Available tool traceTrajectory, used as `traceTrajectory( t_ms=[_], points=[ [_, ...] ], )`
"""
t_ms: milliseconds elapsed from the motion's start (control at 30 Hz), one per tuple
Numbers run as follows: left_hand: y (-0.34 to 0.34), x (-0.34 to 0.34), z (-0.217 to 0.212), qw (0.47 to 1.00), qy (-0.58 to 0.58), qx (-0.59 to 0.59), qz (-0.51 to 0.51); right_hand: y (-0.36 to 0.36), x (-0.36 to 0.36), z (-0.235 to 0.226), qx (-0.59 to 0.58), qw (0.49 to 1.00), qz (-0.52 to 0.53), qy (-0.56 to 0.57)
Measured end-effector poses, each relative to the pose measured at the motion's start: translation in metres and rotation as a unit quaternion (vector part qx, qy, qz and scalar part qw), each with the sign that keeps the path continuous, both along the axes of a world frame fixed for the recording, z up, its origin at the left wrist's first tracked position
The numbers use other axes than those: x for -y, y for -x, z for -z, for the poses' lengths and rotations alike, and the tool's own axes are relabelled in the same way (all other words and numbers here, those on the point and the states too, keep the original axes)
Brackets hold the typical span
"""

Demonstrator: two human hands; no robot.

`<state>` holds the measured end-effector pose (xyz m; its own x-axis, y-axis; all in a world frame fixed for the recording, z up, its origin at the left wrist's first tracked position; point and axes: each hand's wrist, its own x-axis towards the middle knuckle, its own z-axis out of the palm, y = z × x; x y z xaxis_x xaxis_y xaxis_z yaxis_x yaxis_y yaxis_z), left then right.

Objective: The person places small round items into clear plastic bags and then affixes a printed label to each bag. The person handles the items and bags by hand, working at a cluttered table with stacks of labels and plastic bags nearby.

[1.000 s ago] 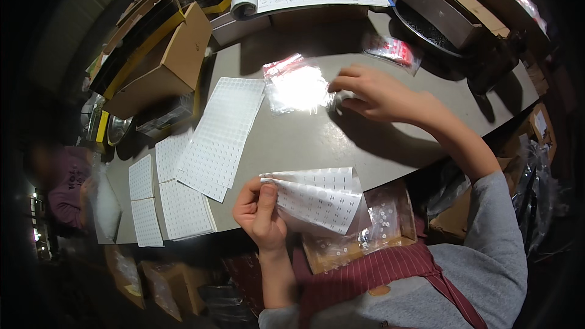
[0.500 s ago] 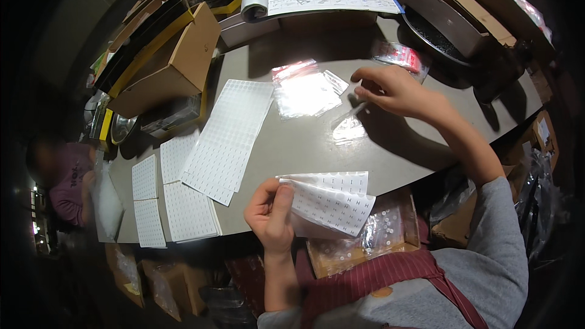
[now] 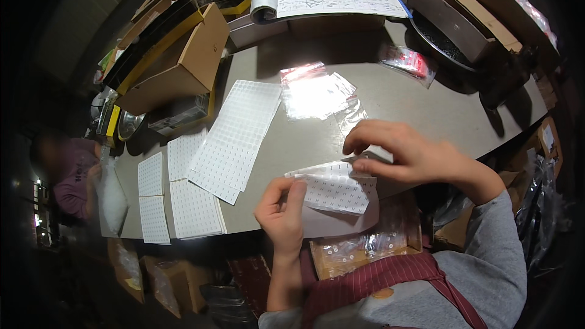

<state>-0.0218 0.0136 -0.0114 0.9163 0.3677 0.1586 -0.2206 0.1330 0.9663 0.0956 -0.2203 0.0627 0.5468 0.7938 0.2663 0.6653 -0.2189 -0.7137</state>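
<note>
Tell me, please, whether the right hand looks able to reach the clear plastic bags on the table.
Probably yes: the clear plastic bags lie just beyond the right hand, and nothing visible blocks the way.

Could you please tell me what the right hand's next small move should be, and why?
I'd probably have the right hand pinch the upper edge of the label sheets: its thumb and fingertips are right by that edge, though contact is hard to tell, and the left hand grips their left end.
</note>
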Motion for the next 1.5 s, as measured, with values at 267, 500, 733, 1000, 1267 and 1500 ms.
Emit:
traceTrajectory(
  t_ms=[267, 500, 733, 1000, 1267, 1500],
  points=[
    [0.001, 0.0, 0.002, 0.993, -0.118, -0.004, -0.005, 0.01, -0.02, 0.025, -0.048, 0.999, 0.008, 0.008],
    [0.0, -0.002, -0.01, 0.991, -0.115, -0.03, 0.057, 0.007, -0.022, 0.035, -0.059, 0.998, -0.01, -0.024],
    [-0.001, 0.001, -0.009, 0.986, -0.161, -0.017, 0.033, 0.011, -0.024, 0.038, 0.07, 0.997, -0.007, -0.039],
    [-0.003, 0.001, -0.008, 0.989, -0.145, -0.029, 0.029, 0.004, -0.02, 0.038, 0.157, 0.984, -0.015, -0.08],
    [-0.008, -0.001, -0.009, 0.989, -0.129, -0.039, 0.059, -0.081, 0.015, 0.036, 0.122, 0.976, 0.103, 0.147],
    [-0.006, -0.005, -0.014, 0.984, -0.142, -0.049, 0.097, -0.077, 0.009, 0.056, 0.179, 0.964, 0.116, 0.156]
  ],
)
